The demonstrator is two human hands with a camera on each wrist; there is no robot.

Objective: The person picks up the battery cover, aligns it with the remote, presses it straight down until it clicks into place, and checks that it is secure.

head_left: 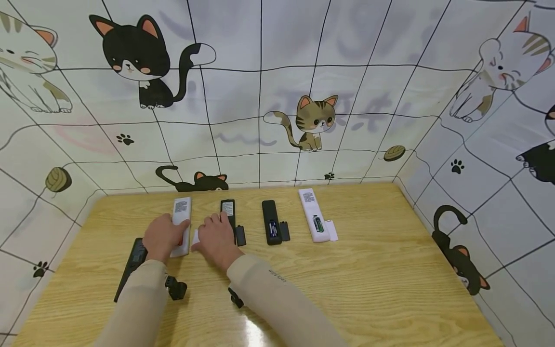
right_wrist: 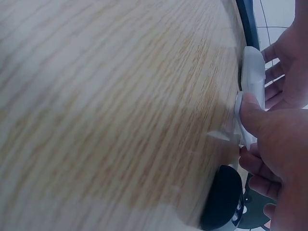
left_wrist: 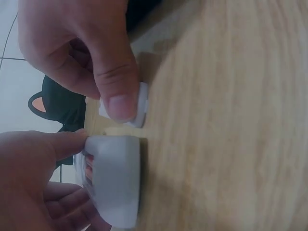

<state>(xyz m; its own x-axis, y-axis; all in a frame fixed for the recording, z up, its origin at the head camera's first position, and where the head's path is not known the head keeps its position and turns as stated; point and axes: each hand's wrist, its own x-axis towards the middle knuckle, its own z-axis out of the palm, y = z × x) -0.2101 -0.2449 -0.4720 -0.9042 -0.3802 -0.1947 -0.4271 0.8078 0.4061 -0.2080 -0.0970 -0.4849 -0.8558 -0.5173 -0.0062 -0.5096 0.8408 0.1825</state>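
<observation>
On the left side of the table lies a white remote control (head_left: 182,208), label side up. My left hand (head_left: 164,238) grips it by its sides, thumb along the edge facing the other hand. Something red (left_wrist: 89,166) shows in its open battery compartment. Just to its right, my right hand (head_left: 217,238) pinches a small white battery cover (left_wrist: 141,108) between thumb and fingers, close over the table. In the right wrist view this cover overlaps the near end of the remote. Behind my right hand lies a black remote (head_left: 228,207), partly hidden, with its black cover (head_left: 240,235) beside it.
Farther right lie a black remote (head_left: 270,217) with batteries showing and its cover (head_left: 284,231), then a white remote (head_left: 310,207) with its cover (head_left: 331,230). A long black device (head_left: 131,265) lies beside my left forearm. Cat-printed cloth (head_left: 238,96) surrounds the wooden table (head_left: 368,279).
</observation>
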